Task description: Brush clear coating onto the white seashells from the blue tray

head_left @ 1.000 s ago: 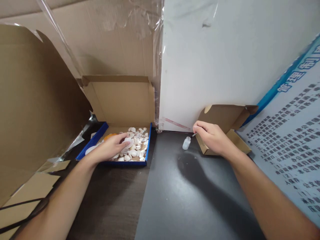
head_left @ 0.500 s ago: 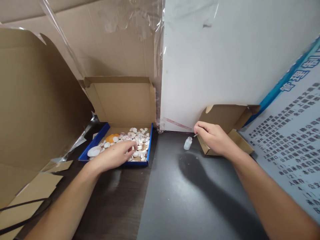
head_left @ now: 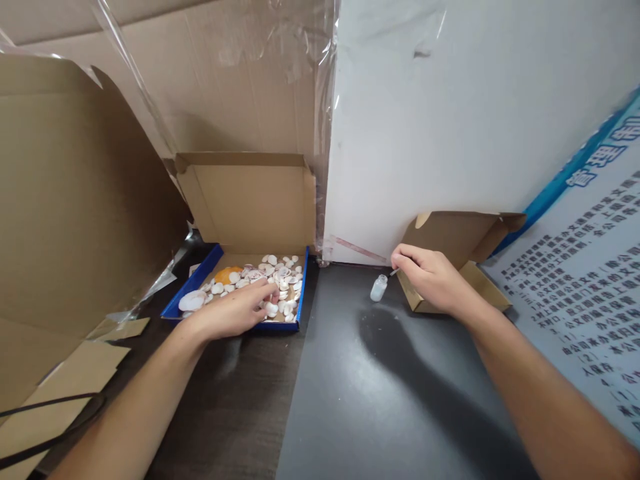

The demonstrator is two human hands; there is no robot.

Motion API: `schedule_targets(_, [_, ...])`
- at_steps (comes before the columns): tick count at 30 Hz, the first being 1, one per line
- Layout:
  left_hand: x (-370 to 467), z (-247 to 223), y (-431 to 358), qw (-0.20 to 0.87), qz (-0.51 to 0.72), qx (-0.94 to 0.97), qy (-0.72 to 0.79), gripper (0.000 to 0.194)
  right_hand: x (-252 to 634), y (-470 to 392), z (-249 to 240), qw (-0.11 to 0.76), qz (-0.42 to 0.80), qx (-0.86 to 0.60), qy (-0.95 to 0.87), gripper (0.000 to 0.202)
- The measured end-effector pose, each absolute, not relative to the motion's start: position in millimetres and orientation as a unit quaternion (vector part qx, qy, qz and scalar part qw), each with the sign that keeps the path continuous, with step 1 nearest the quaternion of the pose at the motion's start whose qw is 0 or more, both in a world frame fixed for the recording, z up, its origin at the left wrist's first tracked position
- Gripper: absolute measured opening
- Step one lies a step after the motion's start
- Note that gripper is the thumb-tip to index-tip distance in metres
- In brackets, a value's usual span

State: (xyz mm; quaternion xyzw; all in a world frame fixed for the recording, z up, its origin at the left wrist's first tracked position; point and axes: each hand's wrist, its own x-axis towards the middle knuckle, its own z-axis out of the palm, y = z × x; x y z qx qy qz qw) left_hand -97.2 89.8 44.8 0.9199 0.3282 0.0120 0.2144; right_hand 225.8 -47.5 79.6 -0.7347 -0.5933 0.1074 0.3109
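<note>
On the left, a blue-edged cardboard box [head_left: 304,287] with its lid up holds many white shells [head_left: 273,270], a large pale shell [head_left: 192,301] and an orange shell [head_left: 227,275]. My left hand [head_left: 245,305] reaches over its front edge, fingers curved and apart among the shells; no shell shows held in it. My right hand [head_left: 425,272] pinches a thin stick [head_left: 393,272] whose lower end is at the mouth of a small glass bottle [head_left: 379,289]. The bottle contains whitish liquid and leans on the grey surface [head_left: 340,400].
An open brown box [head_left: 480,287] is behind my right hand. Cardboard pieces [head_left: 85,373] and black cords [head_left: 55,403] lie at the left. A white panel [head_left: 425,120] and a printed board [head_left: 590,280] stand behind and to the right.
The whole view has shifted slightly, so things appear a little further right. My left fingers have moved slightly among the shells. My right hand keeps its pinch by the bottle.
</note>
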Motion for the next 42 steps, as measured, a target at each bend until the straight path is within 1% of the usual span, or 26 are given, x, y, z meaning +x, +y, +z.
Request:
schedule_targets(3, [-97.0, 43.1, 91.2, 0.240, -0.012, 0.915, 0.325, 0.006, 225.8, -47.0, 79.5, 0.305, 0.102, -0.734, -0.598, 0.026])
schedule_targets(6, [-98.4, 42.0, 94.6, 0.242, -0.006, 0.913, 0.330, 0.007, 226.3, -47.0, 80.2, 0.301, 0.099, -0.732, -0.602, 0.026])
schedule_targets(11, [-98.6, 45.9, 98.0, 0.239, 0.046, 0.902, 0.358, 0.021, 227.9, -48.9, 84.0, 0.318, 0.098, -0.734, -0.592, 0.027])
schedule_targets(12, [-98.0, 46.5, 98.3, 0.235, 0.052, 0.900, 0.365, 0.021, 228.1, -49.3, 84.7, 0.319, 0.098, -0.735, -0.591, 0.027])
schedule_targets(16, [-94.9, 46.3, 99.0, 0.204, 0.083, 0.903, 0.370, 0.006, 228.7, -50.2, 86.6, 0.317, 0.099, -0.730, -0.598, 0.027])
schedule_targets(17, [-94.5, 46.3, 99.2, 0.197, 0.090, 0.905, 0.367, 0.006, 229.2, -50.3, 87.0, 0.317, 0.096, -0.729, -0.599, 0.026])
schedule_targets(23, [-93.6, 49.8, 99.7, 0.188, 0.107, 0.907, 0.362, 0.024, 231.8, -50.0, 86.4, 0.320, 0.087, -0.726, -0.603, 0.026])
schedule_targets(32, [-80.0, 44.8, 92.5, 0.208, 0.146, 0.902, 0.350, 0.035, 234.5, -39.8, 67.3, 0.332, 0.090, -0.727, -0.594, 0.027])
schedule_targets(36, [-79.9, 47.5, 89.1, 0.264, 0.174, 0.879, 0.357, 0.036, 233.3, -39.5, 68.7, 0.337, 0.090, -0.722, -0.598, 0.029])
schedule_targets(39, [-80.1, 51.9, 84.5, 0.334, 0.175, 0.853, 0.361, 0.033, 231.4, -41.1, 71.6, 0.346, 0.082, -0.724, -0.592, 0.031])
schedule_targets(42, [-79.2, 54.0, 80.5, 0.373, 0.172, 0.840, 0.354, 0.030, 230.3, -41.1, 70.8, 0.337, 0.086, -0.723, -0.597, 0.031])
